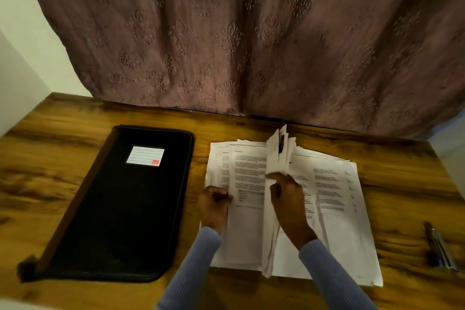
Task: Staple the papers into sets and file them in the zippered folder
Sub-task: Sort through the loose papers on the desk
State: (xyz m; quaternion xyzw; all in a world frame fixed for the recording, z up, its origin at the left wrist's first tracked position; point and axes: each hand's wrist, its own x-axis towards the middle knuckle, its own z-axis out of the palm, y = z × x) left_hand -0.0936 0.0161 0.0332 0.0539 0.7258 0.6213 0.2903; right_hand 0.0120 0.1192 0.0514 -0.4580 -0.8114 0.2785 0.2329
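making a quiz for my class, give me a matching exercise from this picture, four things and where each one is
Things:
1. folder
2. stapler
3. label
4. raised sheets

Places:
A. far right of the desk
B. in the right hand
C. left of the papers, closed
D. on the folder's cover

Pairs: 1-C, 2-A, 3-D, 4-B

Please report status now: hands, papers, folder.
Right hand grips lifted sheets; left hand pinches paper stack edge. Zippered folder closed, left. Stapler untouched, right.
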